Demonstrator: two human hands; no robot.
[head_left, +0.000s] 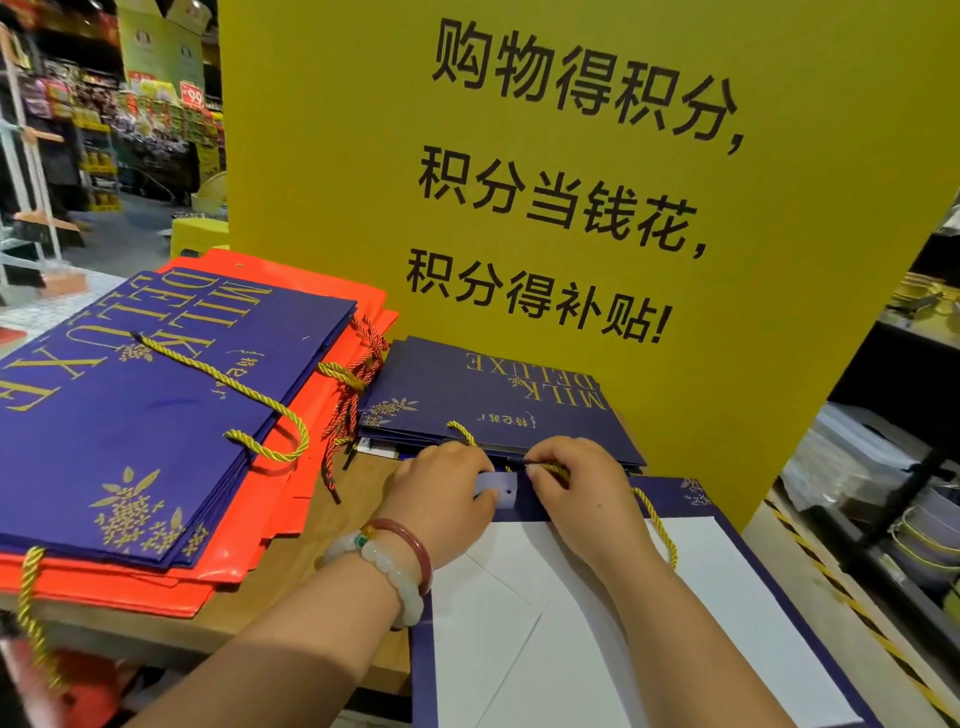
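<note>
Gold cord (655, 519) btw R fingers (545, 480), L (441, 493) on flap (506, 493)

Bag stack (156, 415), frame left; smaller pile (493, 400), centre, before sign board (571, 208); flat bag (597, 623), lower right, left hand (447, 488) and right hand (579, 486) on its upper edge.
</note>
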